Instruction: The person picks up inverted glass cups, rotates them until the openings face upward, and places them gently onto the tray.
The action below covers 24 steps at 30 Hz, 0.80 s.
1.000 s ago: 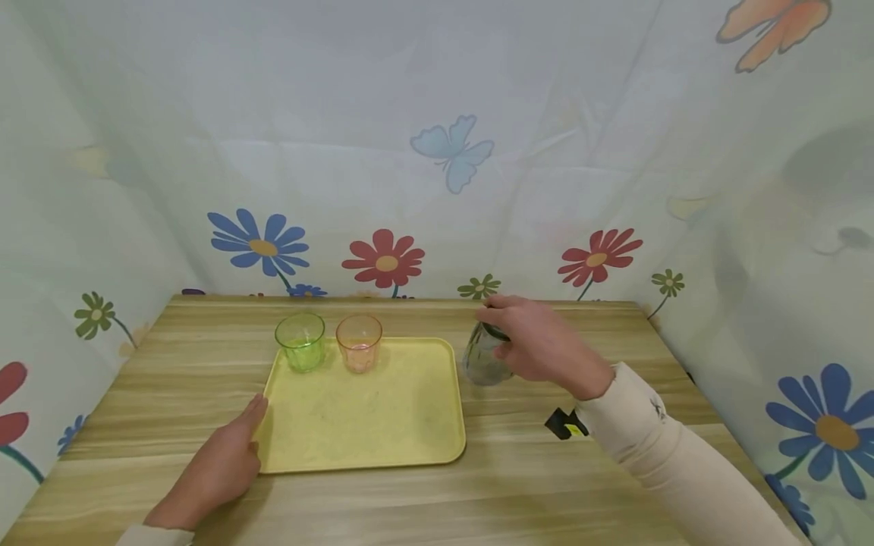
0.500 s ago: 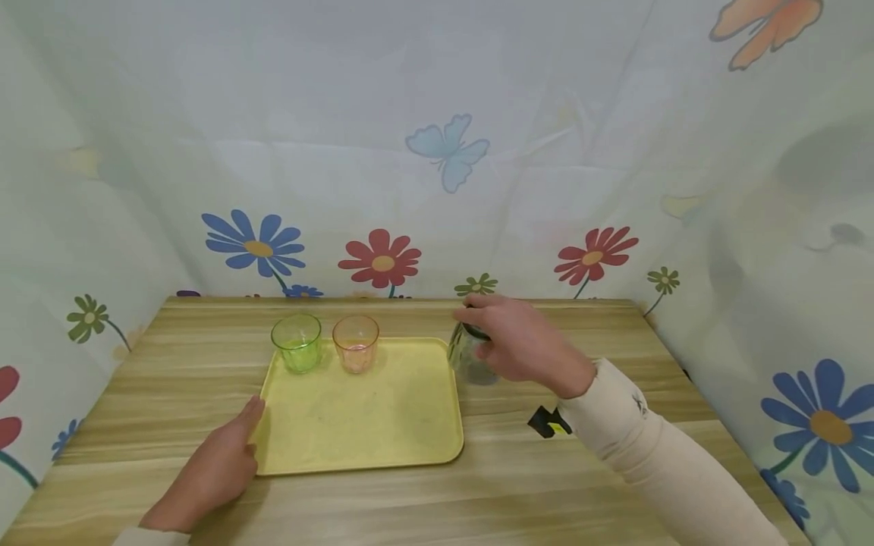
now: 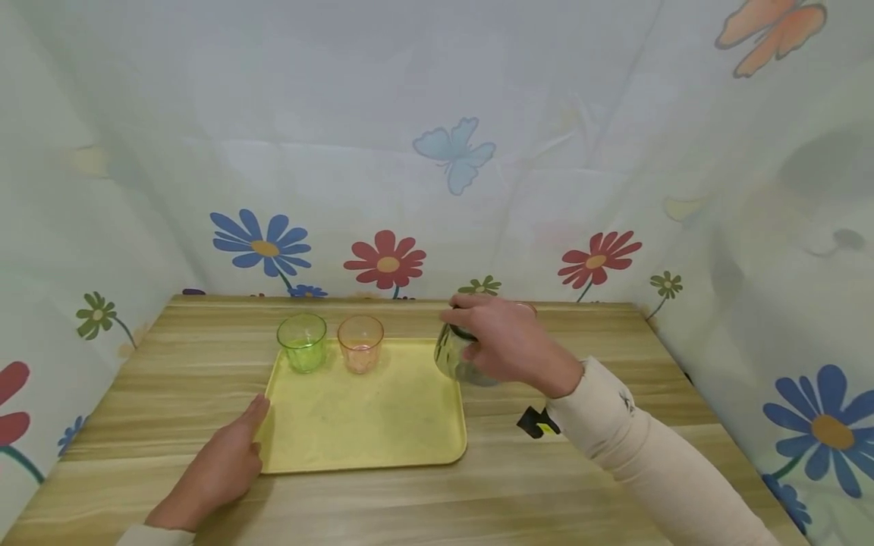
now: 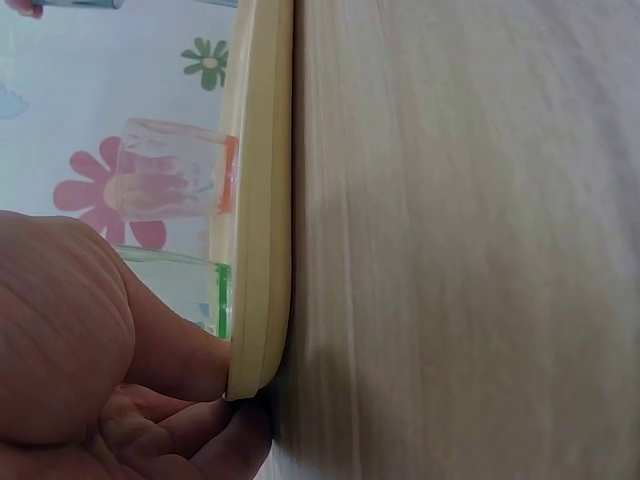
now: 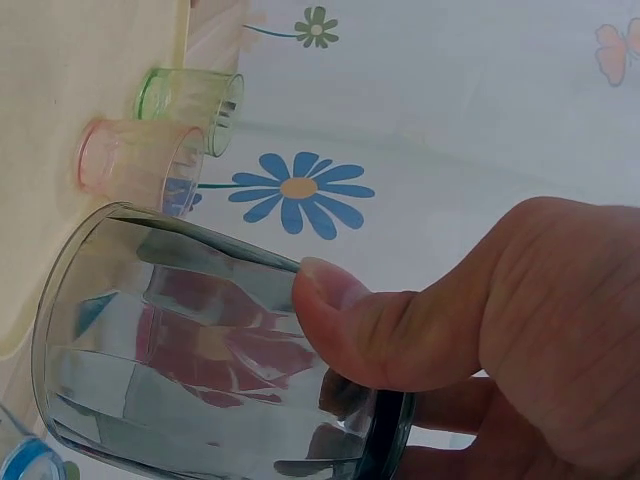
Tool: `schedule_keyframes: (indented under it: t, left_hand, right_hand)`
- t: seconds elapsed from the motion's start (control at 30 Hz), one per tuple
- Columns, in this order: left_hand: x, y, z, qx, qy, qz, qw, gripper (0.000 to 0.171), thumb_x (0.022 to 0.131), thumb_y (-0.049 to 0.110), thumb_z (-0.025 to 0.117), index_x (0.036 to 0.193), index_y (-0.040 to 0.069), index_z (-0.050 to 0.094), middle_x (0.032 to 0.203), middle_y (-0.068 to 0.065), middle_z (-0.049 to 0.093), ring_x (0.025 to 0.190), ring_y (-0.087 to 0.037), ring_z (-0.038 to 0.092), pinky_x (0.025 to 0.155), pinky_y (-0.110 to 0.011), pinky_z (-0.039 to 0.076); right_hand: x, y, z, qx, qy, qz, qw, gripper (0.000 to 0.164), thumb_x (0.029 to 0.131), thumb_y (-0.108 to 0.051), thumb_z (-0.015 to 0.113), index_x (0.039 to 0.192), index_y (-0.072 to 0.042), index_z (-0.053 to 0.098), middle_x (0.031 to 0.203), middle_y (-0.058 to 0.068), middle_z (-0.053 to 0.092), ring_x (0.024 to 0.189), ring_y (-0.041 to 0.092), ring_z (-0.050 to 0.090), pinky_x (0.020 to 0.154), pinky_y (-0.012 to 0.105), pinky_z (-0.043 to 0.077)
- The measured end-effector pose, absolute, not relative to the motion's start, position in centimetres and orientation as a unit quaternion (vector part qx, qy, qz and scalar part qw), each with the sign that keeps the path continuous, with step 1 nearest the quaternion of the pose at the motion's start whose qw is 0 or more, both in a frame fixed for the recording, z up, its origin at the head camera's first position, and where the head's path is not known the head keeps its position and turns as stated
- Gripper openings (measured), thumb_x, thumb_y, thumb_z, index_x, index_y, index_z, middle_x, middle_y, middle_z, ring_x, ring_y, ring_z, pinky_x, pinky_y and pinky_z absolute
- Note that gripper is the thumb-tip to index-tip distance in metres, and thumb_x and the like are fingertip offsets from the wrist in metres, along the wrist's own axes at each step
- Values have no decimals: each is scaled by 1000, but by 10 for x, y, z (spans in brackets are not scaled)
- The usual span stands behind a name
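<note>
A yellow tray [image 3: 362,425] lies flat on the table. At its left edge my left hand [image 3: 225,459] pinches the rim, thumb above and fingers below in the left wrist view. A green clear cup [image 3: 303,353] and an orange-pink clear cup [image 3: 360,355] stand upright near the tray's far left corner. My right hand [image 3: 512,341] grips a dark grey clear cup [image 3: 451,356] by its base. This cup is upside down, its wide mouth facing down, over the tray's right edge. In the right wrist view the thumb lies along the wall of the cup [image 5: 200,340].
Behind the right hand a pinkish rim [image 3: 527,309] peeks out, mostly hidden. A blue-based clear item [image 5: 25,460] shows at the lower left corner of the right wrist view. A flower-printed curtain [image 3: 341,189] walls the wooden table [image 3: 546,493].
My right hand has carried the upside-down grey cup left, from beside the tray to over its right edge. The pinkish rim behind has come into view. The left hand stays on the tray.
</note>
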<state>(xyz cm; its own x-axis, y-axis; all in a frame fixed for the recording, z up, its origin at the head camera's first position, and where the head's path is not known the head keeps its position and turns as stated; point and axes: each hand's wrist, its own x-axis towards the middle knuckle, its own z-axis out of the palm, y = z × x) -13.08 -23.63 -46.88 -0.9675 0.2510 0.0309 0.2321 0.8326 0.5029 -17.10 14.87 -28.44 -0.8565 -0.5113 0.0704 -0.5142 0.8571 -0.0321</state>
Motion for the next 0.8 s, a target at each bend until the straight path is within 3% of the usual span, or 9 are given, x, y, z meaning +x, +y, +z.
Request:
schedule_keyframes:
  t: [0.17, 0.43, 0.53, 0.63, 0.73, 0.8]
  left_hand:
    - [-131, -235, -469, 129, 956, 262, 22, 69, 89, -10, 57, 152, -20, 31, 158, -42, 29, 140, -56, 45, 112, -69, 41]
    - [-132, -234, -468, 136, 955, 262, 23, 68, 89, -10, 56, 152, -21, 32, 158, -43, 29, 140, -56, 43, 112, -69, 40]
    - [-132, -235, -468, 138, 955, 262, 23, 68, 89, -10, 56, 151, -21, 32, 158, -43, 29, 140, -56, 44, 112, -68, 41]
    - [-131, -235, -468, 138, 955, 262, 24, 69, 89, -9, 57, 152, -21, 31, 158, -44, 29, 140, -56, 44, 112, -68, 41]
    - [-131, -236, -468, 138, 955, 262, 24, 69, 89, -9, 57, 152, -21, 31, 158, -44, 28, 140, -56, 44, 112, -69, 41]
    - [-130, -237, -469, 137, 955, 263, 25, 70, 88, -9, 57, 152, -21, 31, 158, -44, 28, 140, -56, 44, 112, -69, 40]
  right_hand:
    - [-170, 142, -283, 250, -968, 10, 20, 54, 91, -18, 80, 143, -30, 65, 156, 0, 57, 136, 25, 62, 46, 30, 42]
    - [-171, 136, -282, 250, -968, 12, 19, 55, 92, -19, 78, 143, -33, 64, 155, -3, 57, 138, 21, 60, 43, 26, 33]
    - [-172, 134, -282, 266, -963, 26, 20, 54, 93, -16, 78, 143, -29, 65, 156, 0, 57, 140, 24, 59, 49, 25, 46]
    - [-173, 131, -282, 286, -957, 43, 20, 53, 93, -12, 77, 143, -24, 65, 155, 5, 57, 140, 26, 58, 69, 31, 61]
    - [-175, 128, -282, 305, -951, 51, 24, 52, 93, -9, 77, 143, -20, 66, 148, 7, 62, 132, 26, 63, 86, 35, 62]
    - [-176, 126, -282, 314, -948, 52, 26, 52, 92, -9, 77, 142, -19, 66, 141, 6, 64, 124, 23, 65, 86, 35, 62]
